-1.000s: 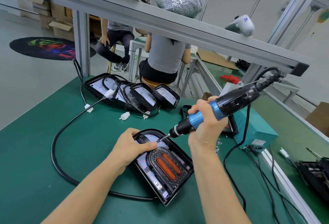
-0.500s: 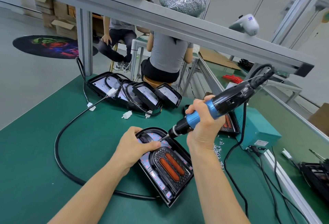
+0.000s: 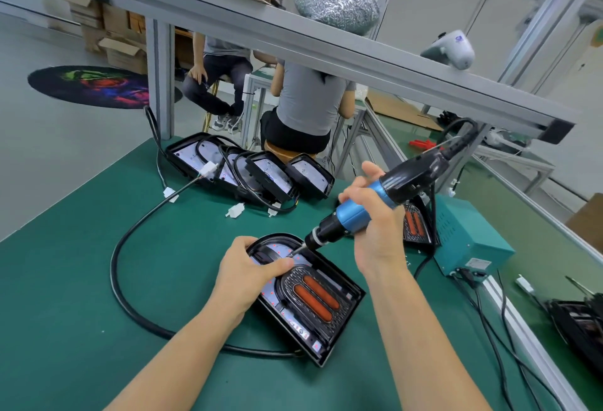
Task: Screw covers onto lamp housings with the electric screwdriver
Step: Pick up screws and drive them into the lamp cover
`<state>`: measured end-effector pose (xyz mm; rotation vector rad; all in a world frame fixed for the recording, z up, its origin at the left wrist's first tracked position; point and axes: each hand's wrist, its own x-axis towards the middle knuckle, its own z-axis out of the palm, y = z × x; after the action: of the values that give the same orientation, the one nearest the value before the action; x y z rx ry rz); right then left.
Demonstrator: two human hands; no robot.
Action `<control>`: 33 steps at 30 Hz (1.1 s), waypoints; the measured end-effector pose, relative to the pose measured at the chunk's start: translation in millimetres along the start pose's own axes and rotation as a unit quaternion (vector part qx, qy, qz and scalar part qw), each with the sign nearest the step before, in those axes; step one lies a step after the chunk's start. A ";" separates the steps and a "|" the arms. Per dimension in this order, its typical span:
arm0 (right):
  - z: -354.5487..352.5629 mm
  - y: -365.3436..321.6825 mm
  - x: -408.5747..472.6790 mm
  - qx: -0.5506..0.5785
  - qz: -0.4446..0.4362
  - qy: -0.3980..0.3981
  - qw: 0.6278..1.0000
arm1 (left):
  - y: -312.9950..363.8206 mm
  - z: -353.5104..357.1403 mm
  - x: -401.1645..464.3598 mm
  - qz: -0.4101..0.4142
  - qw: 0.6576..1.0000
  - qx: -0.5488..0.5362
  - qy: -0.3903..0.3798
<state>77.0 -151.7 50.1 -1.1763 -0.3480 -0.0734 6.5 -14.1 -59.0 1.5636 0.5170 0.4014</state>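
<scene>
Green matting (image 3: 75,280) covers the bench, with a black cable (image 3: 115,267) looped at left. Since a second ago the housing (image 3: 342,322) has stayed put mid-bench under both hands, while the right hand's index finger has been lifted off the screwdriver (image 3: 355,214); this screw is probably nearly seated. The left hand (image 3: 251,267) is curled over the housing's rounded end, thumb beside the bit. The right hand (image 3: 375,227) is wrapped around the blue barrel, angled down-left.

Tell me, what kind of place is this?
Probably a factory assembly line: an electric screwdriver working on a lamp housing, more housings lined up on the green workbench, other workers seated behind.
</scene>
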 end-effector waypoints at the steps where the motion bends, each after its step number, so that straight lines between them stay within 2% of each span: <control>1: 1.0 -0.4 -0.9 0.003 0.006 -0.003 1.000 | -0.8 -0.2 -0.8 -0.001 1.000 0.001 0.000; 5: 4.7 1.2 -4.6 -0.028 -0.002 0.017 0.999 | -2.9 0.7 -3.6 -0.006 1.000 0.003 -0.003; 13: 0.0 2.6 -3.0 0.001 0.004 0.019 1.000 | -2.0 -0.3 -2.5 -0.006 1.000 0.007 -0.004; 16: 0.1 2.5 -3.4 -0.009 -0.019 -0.006 1.000 | -0.5 0.7 -1.6 -0.001 1.000 0.009 -0.004; 21: 1.4 3.5 -1.8 -0.035 -0.070 -0.095 0.992 | 3.0 2.8 -0.4 0.006 1.000 0.018 -0.008; 28: 2.5 5.2 -3.3 -0.024 -0.058 -0.154 0.986 | 8.1 6.0 1.6 -0.001 0.999 0.024 -0.037; 33: -0.4 8.0 -3.3 -0.013 -0.055 -0.127 0.990 | 3.7 2.2 1.8 -0.022 0.999 0.021 -0.033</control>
<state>75.8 -149.4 41.8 -1.1939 -0.6391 -0.0242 9.6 -15.0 -55.5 1.5980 0.5110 0.3047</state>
